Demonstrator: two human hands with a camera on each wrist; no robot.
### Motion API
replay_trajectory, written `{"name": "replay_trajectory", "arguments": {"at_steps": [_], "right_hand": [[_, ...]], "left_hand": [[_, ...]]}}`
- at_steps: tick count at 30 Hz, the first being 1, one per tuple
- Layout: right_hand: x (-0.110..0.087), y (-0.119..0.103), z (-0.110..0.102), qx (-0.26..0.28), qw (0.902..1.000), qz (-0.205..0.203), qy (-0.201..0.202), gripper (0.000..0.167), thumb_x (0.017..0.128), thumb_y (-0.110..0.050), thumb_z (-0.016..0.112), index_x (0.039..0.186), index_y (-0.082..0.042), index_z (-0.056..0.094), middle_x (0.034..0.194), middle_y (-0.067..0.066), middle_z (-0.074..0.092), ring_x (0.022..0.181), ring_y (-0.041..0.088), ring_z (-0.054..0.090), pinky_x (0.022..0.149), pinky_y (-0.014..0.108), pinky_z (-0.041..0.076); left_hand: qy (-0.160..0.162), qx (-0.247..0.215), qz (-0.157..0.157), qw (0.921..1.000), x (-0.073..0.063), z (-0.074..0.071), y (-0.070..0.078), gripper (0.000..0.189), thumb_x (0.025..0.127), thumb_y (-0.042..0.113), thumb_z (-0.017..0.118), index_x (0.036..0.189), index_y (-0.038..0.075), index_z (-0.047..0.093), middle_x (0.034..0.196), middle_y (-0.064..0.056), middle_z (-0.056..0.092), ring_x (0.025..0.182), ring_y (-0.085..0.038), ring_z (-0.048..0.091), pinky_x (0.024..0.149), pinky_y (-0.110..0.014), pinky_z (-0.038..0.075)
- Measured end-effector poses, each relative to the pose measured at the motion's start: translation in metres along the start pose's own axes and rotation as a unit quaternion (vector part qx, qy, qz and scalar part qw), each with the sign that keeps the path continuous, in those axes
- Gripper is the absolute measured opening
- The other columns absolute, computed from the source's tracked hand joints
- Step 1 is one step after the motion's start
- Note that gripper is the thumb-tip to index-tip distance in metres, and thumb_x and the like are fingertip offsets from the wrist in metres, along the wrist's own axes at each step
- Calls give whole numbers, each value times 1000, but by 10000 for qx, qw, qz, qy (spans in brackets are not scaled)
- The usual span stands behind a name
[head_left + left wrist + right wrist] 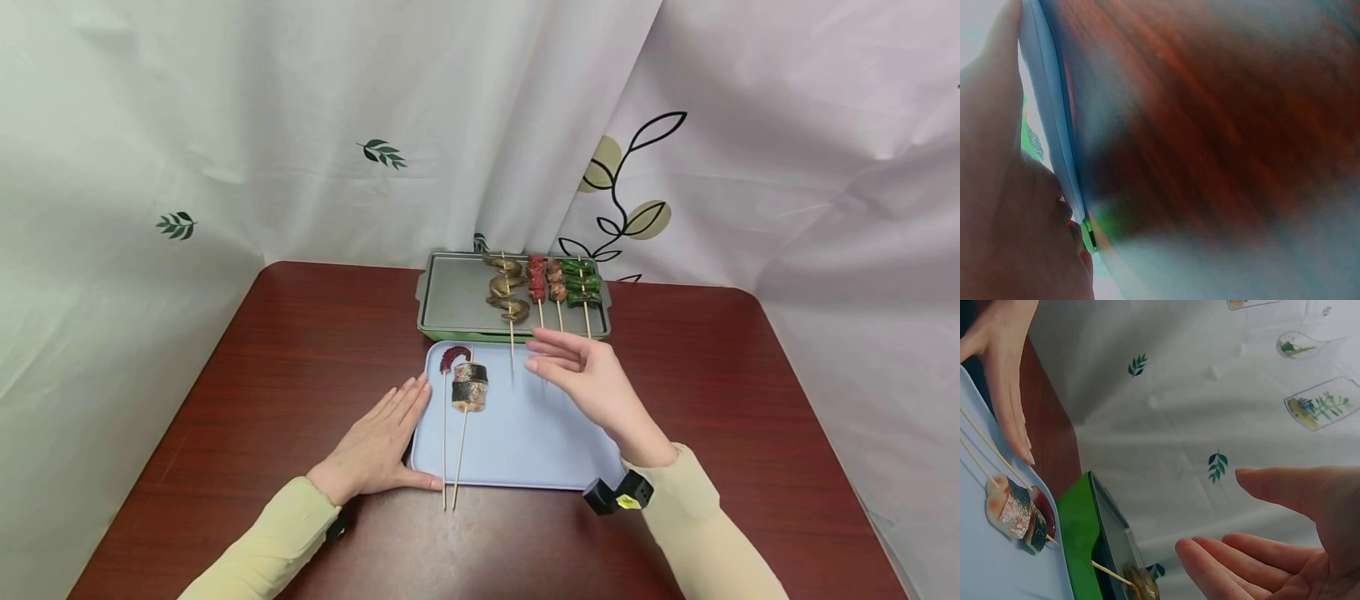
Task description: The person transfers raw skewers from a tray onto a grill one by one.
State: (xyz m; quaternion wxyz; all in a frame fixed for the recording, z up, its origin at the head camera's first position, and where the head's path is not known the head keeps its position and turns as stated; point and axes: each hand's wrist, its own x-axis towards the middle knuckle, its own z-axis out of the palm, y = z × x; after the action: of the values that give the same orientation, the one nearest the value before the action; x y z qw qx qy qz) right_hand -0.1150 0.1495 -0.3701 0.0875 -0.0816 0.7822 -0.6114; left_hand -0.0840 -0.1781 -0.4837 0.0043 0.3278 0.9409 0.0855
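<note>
Fingers straight, my left hand (378, 446) rests against the left edge of the light blue tray (525, 442), its thumb at the front rim beside the skewer sticks. On that tray lie a dark red tentacle-like skewer (454, 357) and a skewer of fish chunks (469, 387) with dark skin. My right hand (588, 375) hovers over the tray's back right part, thumb and fingers apart and nothing between them, as the right wrist view shows. Just beyond its fingertips are the stick ends of a brown-grey mushroom-like skewer (507, 287), a red meat skewer (536, 279) and a browned meat skewer (556, 281).
Behind the tray stands a grey grill pan (457, 292) with a green base, holding the row of skewers. A green pepper skewer (582, 282) lies at its right end. All stand on a dark red wooden table (315, 350), with a white leaf-patterned curtain (337, 100) behind.
</note>
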Motion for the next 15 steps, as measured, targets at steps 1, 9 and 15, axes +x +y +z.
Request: {"name": "replay_trajectory", "arguments": {"at_steps": [1, 9, 15], "right_hand": [[-1, 0, 0, 14, 10000, -6, -8, 53, 93, -23, 77, 141, -6, 61, 125, 9, 70, 109, 19, 70, 99, 38, 52], [-9, 2, 1, 130, 9999, 2, -110, 53, 93, -18, 77, 141, -4, 60, 126, 11, 69, 108, 20, 70, 96, 31, 53], [-14, 5, 4, 106, 9997, -45, -201, 53, 93, -20, 77, 141, -4, 60, 127, 11, 69, 110, 21, 70, 96, 31, 54]], "left_hand": [[-4, -3, 2, 10000, 0, 0, 0, 134, 72, 91, 57, 157, -8, 25, 165, -22, 20, 151, -35, 22, 121, -46, 22], [21, 18, 11, 10000, 0, 0, 0, 134, 72, 91, 56, 157, -8, 26, 165, -22, 21, 151, -35, 23, 121, -46, 22], [-4, 6, -14, 10000, 0, 0, 0, 134, 72, 91, 56, 157, -8, 26, 165, -22, 20, 151, -35, 22, 122, -46, 22]]}}
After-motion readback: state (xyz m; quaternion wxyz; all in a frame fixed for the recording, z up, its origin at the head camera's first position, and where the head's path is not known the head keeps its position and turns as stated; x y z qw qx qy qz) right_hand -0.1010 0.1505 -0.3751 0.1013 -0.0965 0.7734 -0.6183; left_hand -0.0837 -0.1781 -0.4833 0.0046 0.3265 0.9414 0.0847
